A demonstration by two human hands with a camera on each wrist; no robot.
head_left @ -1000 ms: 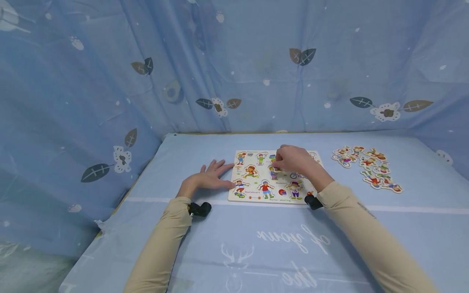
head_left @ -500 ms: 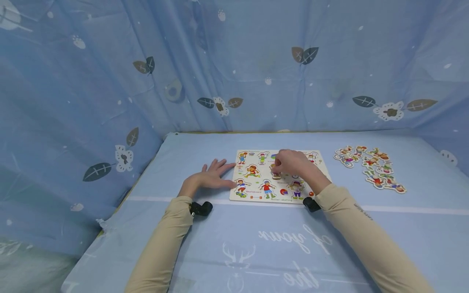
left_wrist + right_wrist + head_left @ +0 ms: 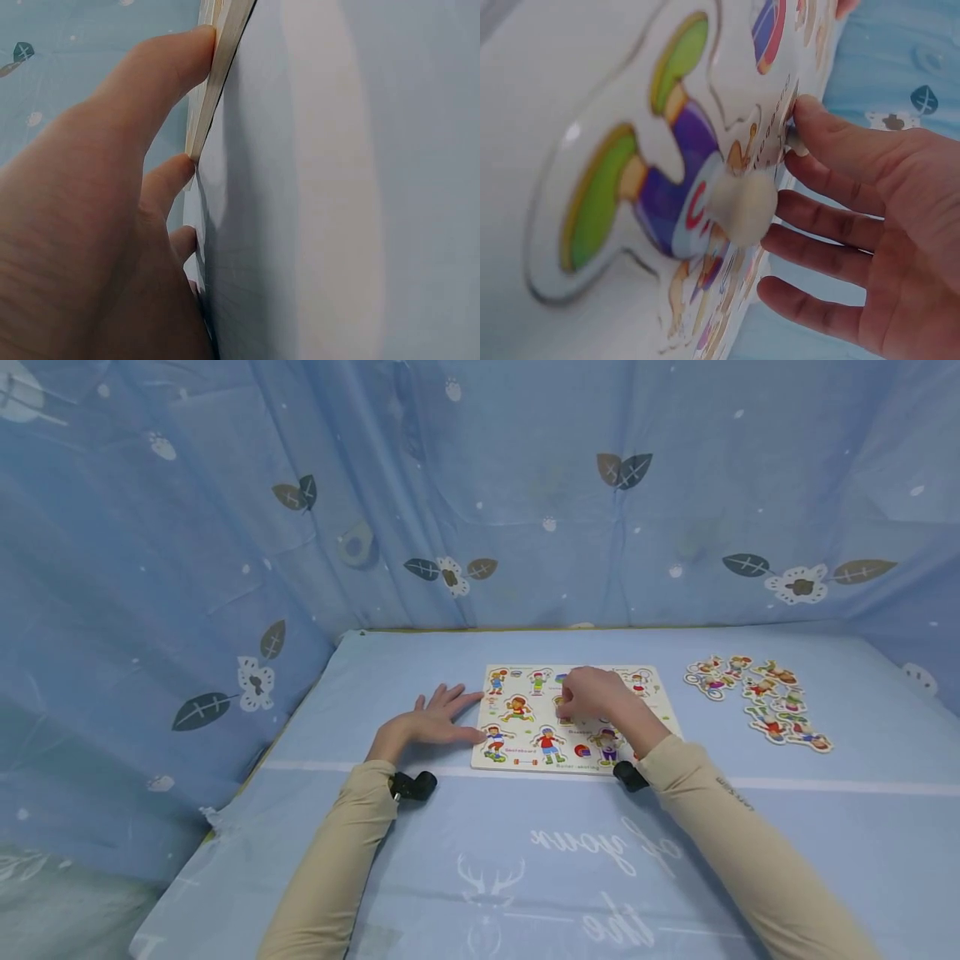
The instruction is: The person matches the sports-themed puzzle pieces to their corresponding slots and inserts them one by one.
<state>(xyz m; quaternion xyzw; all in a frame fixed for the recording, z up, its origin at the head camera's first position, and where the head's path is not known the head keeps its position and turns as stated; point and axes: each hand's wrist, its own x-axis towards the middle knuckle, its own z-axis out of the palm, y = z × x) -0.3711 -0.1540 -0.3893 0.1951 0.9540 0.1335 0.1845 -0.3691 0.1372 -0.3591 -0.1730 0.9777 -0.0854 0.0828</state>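
A pale puzzle board [image 3: 542, 717] printed with children playing sports lies on the table. My left hand [image 3: 427, 727] rests at its left edge, fingers spread; in the left wrist view the thumb [image 3: 187, 56] and a fingertip touch the board's side. My right hand [image 3: 596, 693] is over the middle of the board. There its thumb and forefinger pinch the small knob [image 3: 797, 141] of a puzzle piece, mostly hidden by the hand. Closer to the right wrist camera, a piece with purple trousers and green shoes [image 3: 667, 180] sits in the board, its round white knob [image 3: 746, 206] standing out.
Several loose puzzle pieces [image 3: 789, 702] lie on the table to the right of the board, one showing a bicycle [image 3: 709, 683]. A blue patterned curtain [image 3: 525, 527] hangs behind the table. Pale blue cloth [image 3: 480, 827] covers the tabletop.
My right hand has come slightly down and toward me over the middle of the board, with the piece at its fingertips now low on the board. The left hand stays at the edge.
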